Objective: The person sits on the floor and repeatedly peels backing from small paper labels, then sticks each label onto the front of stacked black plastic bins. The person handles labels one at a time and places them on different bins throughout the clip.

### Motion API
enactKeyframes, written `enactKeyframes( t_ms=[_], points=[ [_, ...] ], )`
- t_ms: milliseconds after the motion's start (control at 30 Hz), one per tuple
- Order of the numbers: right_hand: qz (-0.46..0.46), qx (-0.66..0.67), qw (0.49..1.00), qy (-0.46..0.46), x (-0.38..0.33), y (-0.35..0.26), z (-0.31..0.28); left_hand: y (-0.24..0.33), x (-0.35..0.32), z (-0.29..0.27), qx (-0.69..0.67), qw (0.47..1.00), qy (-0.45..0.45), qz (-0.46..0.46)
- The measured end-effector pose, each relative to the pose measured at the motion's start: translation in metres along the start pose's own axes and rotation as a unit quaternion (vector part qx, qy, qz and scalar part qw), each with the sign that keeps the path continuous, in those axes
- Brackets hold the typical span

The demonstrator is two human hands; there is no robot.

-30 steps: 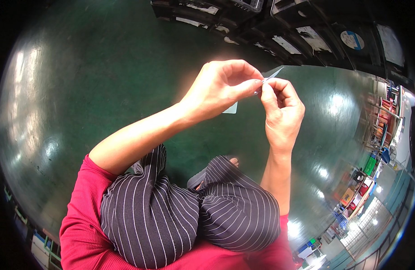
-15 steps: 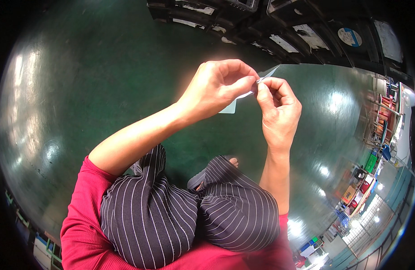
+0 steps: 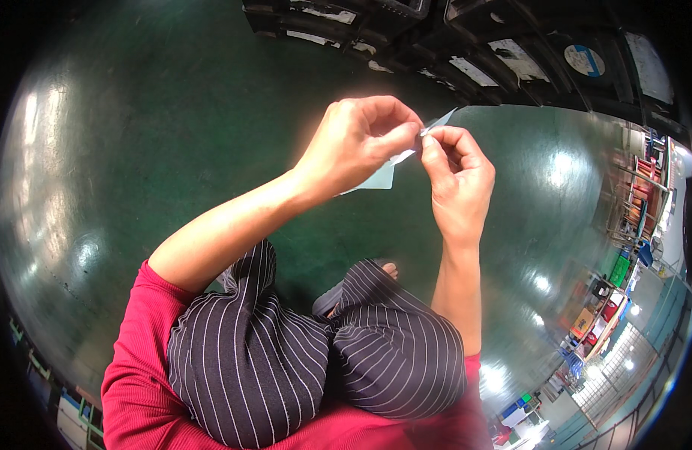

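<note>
In front of me, above the floor, my left hand (image 3: pixel 357 142) pinches a thin pale piece of paper (image 3: pixel 381 178) between thumb and index finger. My right hand (image 3: pixel 463 172) grips it from the other side, its thumb and bent index finger nearly touching the left fingertips. A pointed, folded-looking end of the paper rises past the right fingertips. A broader, flat white part shows below the left hand, with a square corner. Fingers cover the middle, so I cannot tell whether these parts are one sheet.
Dark crates (image 3: pixel 503 56) with worn labels stand along the far right. Green floor (image 3: pixel 173 112) stretches around me. My crossed legs in striped trousers (image 3: pixel 248 367) lie below my arms. Shelves and tables with goods (image 3: pixel 601 319) line the right side.
Both hands have shifted slightly left together with the paper. More of the broad white part now shows beneath my left hand. Both hands keep their pinch.
</note>
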State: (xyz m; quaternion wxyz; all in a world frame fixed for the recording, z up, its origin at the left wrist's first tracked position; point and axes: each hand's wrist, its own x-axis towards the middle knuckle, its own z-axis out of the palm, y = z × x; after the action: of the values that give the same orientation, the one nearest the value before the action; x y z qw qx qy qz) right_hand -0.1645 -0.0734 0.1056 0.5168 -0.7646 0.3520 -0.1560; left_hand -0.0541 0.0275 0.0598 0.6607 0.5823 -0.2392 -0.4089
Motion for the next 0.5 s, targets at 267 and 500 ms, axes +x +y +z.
enactKeyframes(
  t_ms=[267,500],
  points=[
    [0.102,0.025,0.99,-0.093,0.028,0.107,0.002,-0.026,0.023,-0.052,-0.035,0.992,0.103,-0.06],
    [0.243,0.082,0.961,-0.104,0.015,0.205,0.004,-0.04,0.03,-0.076,-0.067,0.988,0.13,-0.056]
  ],
)
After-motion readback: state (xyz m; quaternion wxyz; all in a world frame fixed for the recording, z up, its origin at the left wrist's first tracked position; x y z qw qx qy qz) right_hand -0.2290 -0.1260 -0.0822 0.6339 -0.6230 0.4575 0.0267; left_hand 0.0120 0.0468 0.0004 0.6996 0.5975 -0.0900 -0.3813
